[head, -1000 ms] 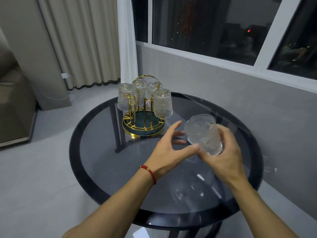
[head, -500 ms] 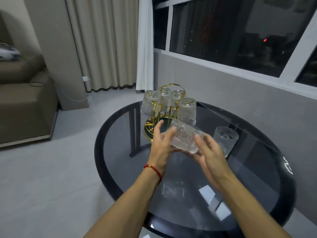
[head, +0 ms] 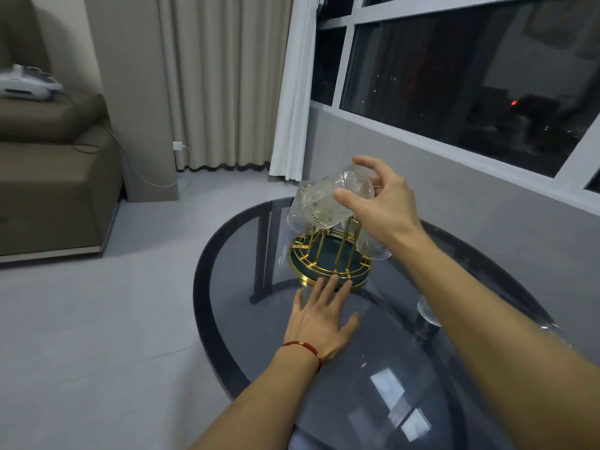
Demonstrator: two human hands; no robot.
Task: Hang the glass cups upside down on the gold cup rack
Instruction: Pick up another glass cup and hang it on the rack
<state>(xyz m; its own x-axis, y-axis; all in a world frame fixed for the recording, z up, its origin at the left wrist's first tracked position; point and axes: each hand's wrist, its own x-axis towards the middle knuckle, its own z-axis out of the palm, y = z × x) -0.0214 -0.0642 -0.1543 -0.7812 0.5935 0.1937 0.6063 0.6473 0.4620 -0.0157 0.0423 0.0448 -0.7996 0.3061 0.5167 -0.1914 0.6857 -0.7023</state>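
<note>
Since half a second ago the left hand (head: 319, 318) has let go of the glass cup (head: 334, 201) and dropped to the round glass table (head: 227, 319), fingers spread flat, tips just short of the gold cup rack (head: 329, 259) base at its 6 o'clock. Right hand (head: 380, 206) now has the cup alone, lifted over the top of the rack, thumb and fingers pinched around the base end, mouth tilted down toward 8 o'clock. Not on a peg yet as far as I can tell. One hung cup (head: 297, 211) peeks out at the rack's 10 o'clock, another (head: 373, 248) at 3 o'clock. A spare cup (head: 428, 311) stands on the table at about 4 o'clock from the rack, half hidden by the right forearm.
</note>
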